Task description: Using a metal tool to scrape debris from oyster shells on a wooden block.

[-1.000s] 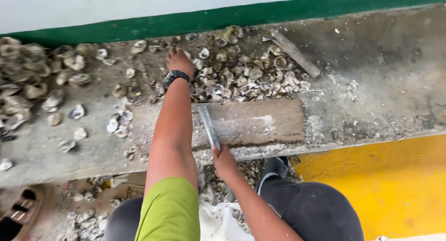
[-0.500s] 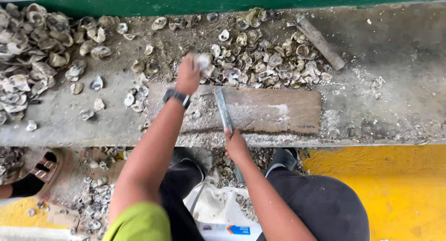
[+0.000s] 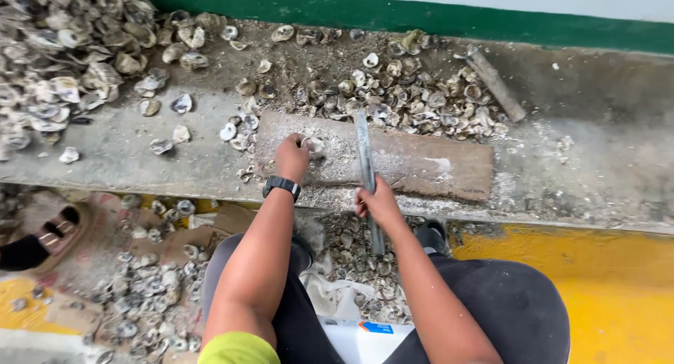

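My left hand (image 3: 292,155), with a black watch on the wrist, presses an oyster shell (image 3: 314,146) down on the left end of a worn wooden board (image 3: 421,164). My right hand (image 3: 377,200) grips a long flat metal bar (image 3: 365,160) near its lower end. The bar points away from me across the board, its tip near the shell pile (image 3: 404,101). I sit behind the concrete ledge (image 3: 119,160) with my knees under it.
A large heap of shells (image 3: 56,55) fills the ledge's left end. A second metal tool (image 3: 495,83) lies at the back right. Loose shells (image 3: 147,294) cover the floor on the left. A white bag (image 3: 344,315) sits between my legs. Yellow floor (image 3: 618,280) lies to the right.
My left hand drew back from the shell pile with a shell and set it on the board. My right hand kept hold of the bar, which now stands over the board.
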